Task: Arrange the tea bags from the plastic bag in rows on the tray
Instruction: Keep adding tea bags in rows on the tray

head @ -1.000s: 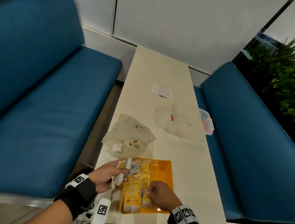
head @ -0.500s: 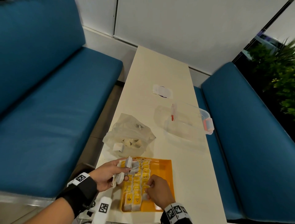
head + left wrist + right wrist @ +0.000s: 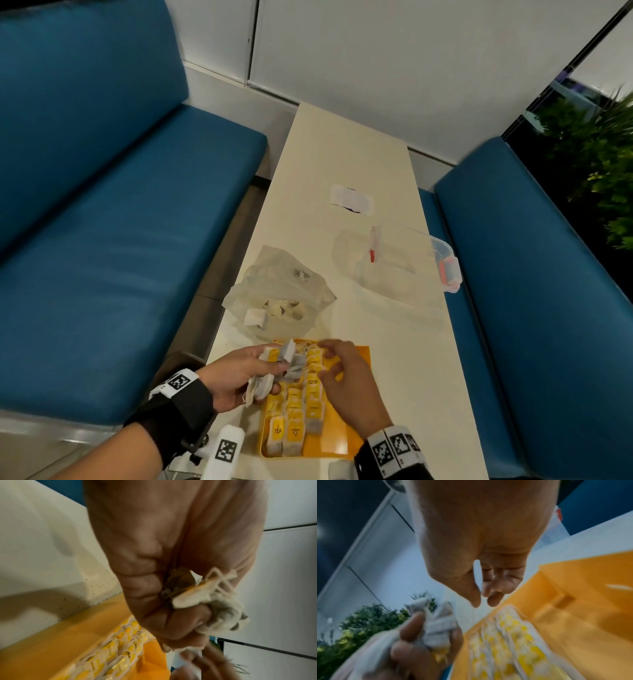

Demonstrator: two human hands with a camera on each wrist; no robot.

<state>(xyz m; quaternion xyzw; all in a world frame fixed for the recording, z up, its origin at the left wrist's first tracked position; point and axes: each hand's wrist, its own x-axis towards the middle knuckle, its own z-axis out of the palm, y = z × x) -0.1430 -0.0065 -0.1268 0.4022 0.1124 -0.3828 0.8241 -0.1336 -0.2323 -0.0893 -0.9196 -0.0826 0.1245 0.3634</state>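
Several tea bags [image 3: 290,361] fill the left hand [image 3: 234,377] at the tray's [image 3: 337,442] edge.

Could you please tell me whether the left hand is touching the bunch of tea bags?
Touching. The left wrist view shows the left hand with its fingers curled tightly round the bunch of tea bags, with no gap between them.

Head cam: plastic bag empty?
No: several tea bags lie inside the plastic bag, visible through its clear film just beyond the tray.
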